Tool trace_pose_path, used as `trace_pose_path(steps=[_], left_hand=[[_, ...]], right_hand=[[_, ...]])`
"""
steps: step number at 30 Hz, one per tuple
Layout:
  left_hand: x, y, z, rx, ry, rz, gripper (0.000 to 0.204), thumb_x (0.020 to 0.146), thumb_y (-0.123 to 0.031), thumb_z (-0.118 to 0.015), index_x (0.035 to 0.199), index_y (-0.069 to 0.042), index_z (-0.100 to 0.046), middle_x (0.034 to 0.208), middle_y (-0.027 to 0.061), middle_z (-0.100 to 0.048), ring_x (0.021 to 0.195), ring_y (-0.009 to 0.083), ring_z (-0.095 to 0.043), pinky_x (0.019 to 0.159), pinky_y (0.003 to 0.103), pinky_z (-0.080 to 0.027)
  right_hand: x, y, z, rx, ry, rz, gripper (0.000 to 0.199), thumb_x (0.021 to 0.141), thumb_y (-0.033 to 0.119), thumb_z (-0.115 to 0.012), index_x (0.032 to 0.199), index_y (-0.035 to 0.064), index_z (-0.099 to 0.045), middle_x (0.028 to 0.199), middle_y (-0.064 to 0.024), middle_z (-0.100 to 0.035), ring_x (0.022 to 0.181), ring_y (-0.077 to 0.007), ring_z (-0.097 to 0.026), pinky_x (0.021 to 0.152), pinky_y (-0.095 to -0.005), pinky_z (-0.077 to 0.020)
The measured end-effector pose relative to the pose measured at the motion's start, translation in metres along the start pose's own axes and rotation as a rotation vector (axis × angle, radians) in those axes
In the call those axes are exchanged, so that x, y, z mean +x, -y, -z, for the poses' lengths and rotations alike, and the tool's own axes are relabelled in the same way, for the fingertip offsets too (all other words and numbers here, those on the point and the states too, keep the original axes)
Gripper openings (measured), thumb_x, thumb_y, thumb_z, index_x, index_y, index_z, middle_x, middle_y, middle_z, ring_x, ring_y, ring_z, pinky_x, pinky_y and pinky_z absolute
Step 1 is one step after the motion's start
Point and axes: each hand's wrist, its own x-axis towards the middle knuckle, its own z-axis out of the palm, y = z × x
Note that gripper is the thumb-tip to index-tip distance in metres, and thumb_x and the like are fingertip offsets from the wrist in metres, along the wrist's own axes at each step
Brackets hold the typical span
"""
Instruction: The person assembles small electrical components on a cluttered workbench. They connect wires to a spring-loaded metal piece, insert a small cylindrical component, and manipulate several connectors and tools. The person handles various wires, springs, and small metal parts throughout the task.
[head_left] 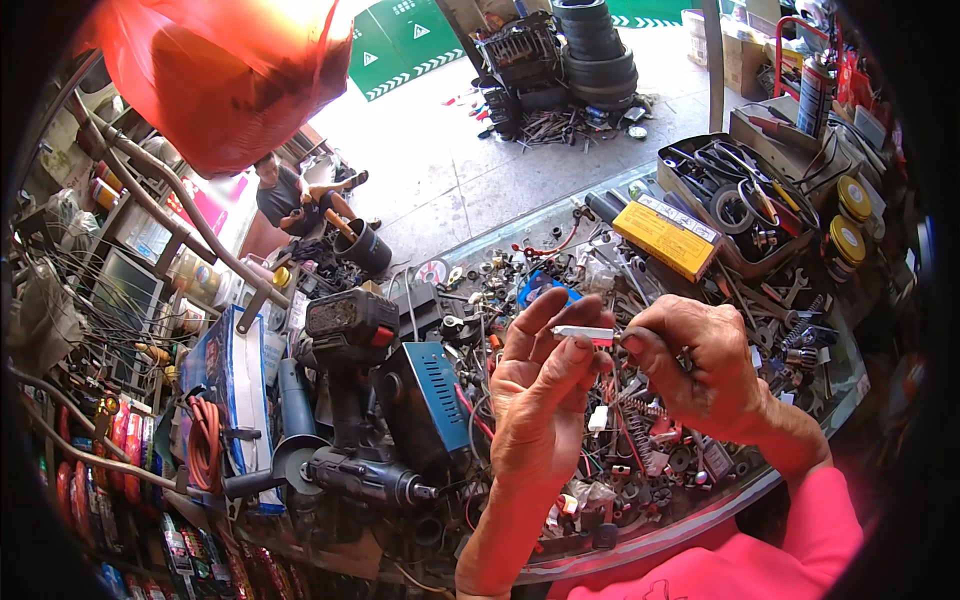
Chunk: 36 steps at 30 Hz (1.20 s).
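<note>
Pink sleeve (825, 515), two bare hands, one white strip

Sleeve: smooth pink cloth, lower right.

Left hand (540, 385): palm turned up, thumb and fingers pinching the strip (583, 332). Strip: small, narrow, flat-sided, red along its lower edge; held above the bench.

Right hand (705, 365): fingers curled, thumb and forefinger drawn together just beside the strip's right end; cannot tell whether they grasp anything. Skin darkly smudged at the fingertips.

Bench (715, 520): pale-edged top, curved in this view, heaped with loose metal and plastic parts. Among them, a coiled steel spring (640, 440). Both hands hide part of the heap.

Beyond the hands: yellow box (665, 240), oblong, dark print too fine to read; tray (740, 262), dark, full of tools and black cable; two jars (845, 243), yellow-lidded, labelled.

Left of the hands: blue case (437, 400), slotted metal; cordless tool (345, 425), black, battery uppermost; grinder (290, 400), round disc.

Farther out: orange bag (220, 85), thin wrinkled plastic, blocking the upper left; bent metal pipe (205, 235) crossing below it; seated person (290, 200) beside a black bucket (365, 250); stacked tyres (600, 70), ribbed rubber; green panel (405, 45), white triangles and chevrons.
</note>
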Motion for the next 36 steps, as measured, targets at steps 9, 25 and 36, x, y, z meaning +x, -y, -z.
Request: trace_pose_path(steps=[9, 25, 36], left_hand=[[0.003, 0.004, 0.010, 0.066, 0.009, -0.050, 0.042, 0.084, 0.004, -0.058, 0.124, -0.001, -0.048, 0.106, 0.0120, -0.061, 0.091, 0.0181, -0.061, 0.075, 0.027, -0.052], [0.003, 0.000, 0.008, -0.018, 0.029, 0.011, 0.037, 0.086, 0.006, -0.053, 0.123, -0.001, -0.048, 0.116, 0.0200, -0.058, 0.103, 0.0285, -0.061, 0.078, 0.031, -0.055], [0.005, -0.003, 0.011, -0.021, -0.012, -0.001, 0.028, 0.088, 0.002, -0.054, 0.116, 0.001, -0.053, 0.112, 0.0187, -0.061, 0.100, 0.0254, -0.063, 0.074, 0.029, -0.055]], right_hand=[[-0.001, -0.006, 0.001, -0.031, 0.008, -0.001, 0.010, 0.084, 0.006, -0.061, 0.077, -0.0004, -0.056, 0.067, -0.0148, -0.055, 0.059, -0.0336, -0.056, 0.050, -0.0393, -0.0432], [0.001, -0.013, 0.010, -0.040, 0.032, 0.011, 0.017, 0.084, 0.016, -0.062, 0.080, -0.0004, -0.057, 0.069, -0.0148, -0.057, 0.067, -0.0333, -0.060, 0.057, -0.0411, -0.0456], [0.000, -0.008, 0.012, -0.081, 0.047, 0.016, 0.020, 0.080, 0.017, -0.064, 0.089, 0.0009, -0.056, 0.080, -0.0141, -0.060, 0.072, -0.0335, -0.061, 0.059, -0.0407, -0.0471]])
